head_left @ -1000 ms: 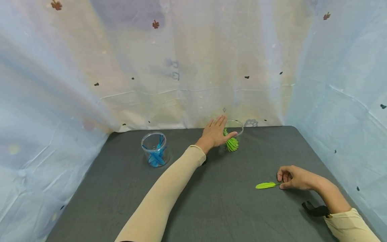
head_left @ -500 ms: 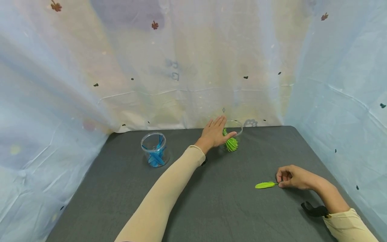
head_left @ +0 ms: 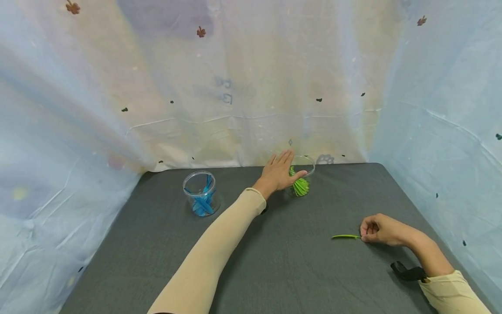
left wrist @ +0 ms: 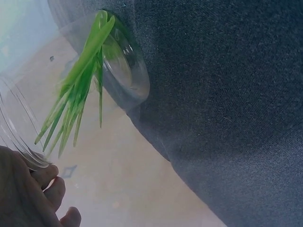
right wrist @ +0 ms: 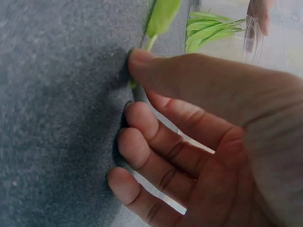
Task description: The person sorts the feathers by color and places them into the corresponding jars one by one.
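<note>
In the head view my left hand (head_left: 277, 173) rests against a clear round jar (head_left: 312, 165) at the table's back, fingers straight and thumb spread across its front. Inside that jar lean several green feathers (head_left: 301, 187); the left wrist view shows their thin ends (left wrist: 71, 111) fanned toward the rim (left wrist: 21, 127). Low over the table at the right, my right hand (head_left: 382, 230) pinches the stem of a single green feather (head_left: 345, 236) between thumb and forefinger, and the feather points left, seen edge-on. In the right wrist view its blade (right wrist: 163, 16) rises above the thumb, other fingers loosely curled.
A second clear jar (head_left: 199, 183) holding several blue feathers (head_left: 204, 203) stands on the left of the dark grey table (head_left: 282, 261). Pale patterned curtains (head_left: 251, 83) hang behind the table and along both sides.
The green feather in my right hand has turned from showing its flat face to showing its thin edge. My left hand and both jars stay where they were.
</note>
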Motion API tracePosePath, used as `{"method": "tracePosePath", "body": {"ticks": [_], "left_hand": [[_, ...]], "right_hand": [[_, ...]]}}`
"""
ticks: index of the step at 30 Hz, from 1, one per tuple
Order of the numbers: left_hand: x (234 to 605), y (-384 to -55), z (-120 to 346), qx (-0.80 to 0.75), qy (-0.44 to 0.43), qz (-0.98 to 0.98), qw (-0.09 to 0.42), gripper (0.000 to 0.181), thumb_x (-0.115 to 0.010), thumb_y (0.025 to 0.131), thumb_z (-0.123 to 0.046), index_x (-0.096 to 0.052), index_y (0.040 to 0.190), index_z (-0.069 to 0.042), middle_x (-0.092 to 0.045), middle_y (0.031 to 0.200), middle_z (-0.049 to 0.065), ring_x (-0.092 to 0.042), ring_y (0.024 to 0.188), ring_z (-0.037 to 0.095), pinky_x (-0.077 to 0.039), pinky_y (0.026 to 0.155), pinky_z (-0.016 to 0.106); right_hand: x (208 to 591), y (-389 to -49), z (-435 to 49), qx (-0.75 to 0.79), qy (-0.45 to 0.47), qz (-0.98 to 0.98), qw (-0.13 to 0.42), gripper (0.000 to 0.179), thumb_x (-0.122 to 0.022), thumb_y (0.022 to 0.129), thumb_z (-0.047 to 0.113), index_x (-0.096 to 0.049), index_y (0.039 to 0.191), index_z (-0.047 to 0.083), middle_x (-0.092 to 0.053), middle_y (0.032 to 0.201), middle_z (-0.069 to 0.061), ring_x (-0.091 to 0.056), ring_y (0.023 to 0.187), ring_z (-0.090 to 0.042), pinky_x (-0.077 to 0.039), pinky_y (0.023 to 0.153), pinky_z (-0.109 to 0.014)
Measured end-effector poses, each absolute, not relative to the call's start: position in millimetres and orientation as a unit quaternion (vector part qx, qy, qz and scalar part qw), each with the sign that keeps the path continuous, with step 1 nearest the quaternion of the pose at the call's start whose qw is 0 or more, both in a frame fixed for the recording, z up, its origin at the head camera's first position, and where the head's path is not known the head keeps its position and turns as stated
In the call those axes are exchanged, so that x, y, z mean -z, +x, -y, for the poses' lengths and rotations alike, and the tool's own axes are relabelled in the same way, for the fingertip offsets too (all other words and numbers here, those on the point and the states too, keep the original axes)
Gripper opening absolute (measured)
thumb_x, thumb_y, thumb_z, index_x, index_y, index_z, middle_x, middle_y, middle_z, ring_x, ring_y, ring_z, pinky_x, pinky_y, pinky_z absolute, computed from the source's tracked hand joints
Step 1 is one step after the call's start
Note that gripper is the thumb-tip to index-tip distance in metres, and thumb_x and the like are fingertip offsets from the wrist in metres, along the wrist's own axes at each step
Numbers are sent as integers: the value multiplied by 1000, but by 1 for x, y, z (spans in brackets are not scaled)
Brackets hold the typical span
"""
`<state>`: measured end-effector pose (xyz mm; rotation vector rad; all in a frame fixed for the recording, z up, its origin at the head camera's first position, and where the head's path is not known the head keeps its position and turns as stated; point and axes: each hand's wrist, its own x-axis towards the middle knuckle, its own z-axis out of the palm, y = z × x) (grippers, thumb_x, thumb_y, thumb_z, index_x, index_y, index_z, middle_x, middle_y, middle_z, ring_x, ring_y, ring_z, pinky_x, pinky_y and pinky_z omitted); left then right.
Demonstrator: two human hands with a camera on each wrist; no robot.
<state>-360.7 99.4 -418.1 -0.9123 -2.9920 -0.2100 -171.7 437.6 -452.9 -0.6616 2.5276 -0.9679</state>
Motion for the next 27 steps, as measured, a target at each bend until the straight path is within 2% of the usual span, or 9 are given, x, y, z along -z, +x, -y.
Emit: {"method": "tracePosePath", "body": {"ticks": [7, 13, 17, 22, 27], "left_hand": [[418, -361, -99, 65, -291, 955, 6, 95, -25, 106, -80, -5, 175, -18, -11, 182, 3, -10, 167, 20, -6, 136, 48], [418, -361, -98, 64, -292, 954, 6, 95, -25, 106, -79, -6, 175, -17, -11, 182, 3, -10, 167, 20, -5, 136, 48], [418, -361, -98, 66, -295, 953, 7, 94, -26, 107, -78, -6, 175, -17, -11, 182, 3, -11, 167, 21, -5, 136, 47], [417, -361, -98, 61, -295, 954, 3, 95, -25, 106, -79, -6, 175, -16, -10, 182, 3, -10, 167, 21, -2, 136, 43], [418, -361, -99, 56, -296, 953, 5, 96, -25, 106, -79, -10, 175, -14, -10, 182, 4, -8, 167, 20, -1, 136, 41]], "right_hand": [[447, -172, -435, 335, -212, -906, 148, 8, -72, 104, 10, -67, 98, 9, -65, 85, 2, -54, 71, -3, -47, 57, -26], [442, -176, -434, 338, -194, -915, 100, 7, -71, 104, 4, -66, 100, 7, -70, 86, -1, -64, 73, -12, -50, 59, -26], [438, -180, -433, 302, -180, -936, 20, 4, -73, 102, 4, -71, 102, 8, -72, 89, 2, -67, 77, -10, -54, 63, -27], [433, -186, -428, 264, -151, -946, -110, 8, -76, 101, 6, -79, 107, 10, -77, 94, 2, -68, 84, -4, -56, 66, -29], [429, -194, -421, 267, -136, -933, -201, 15, -75, 101, 4, -80, 111, 13, -81, 98, -1, -61, 93, 16, -52, 73, -14]]}}
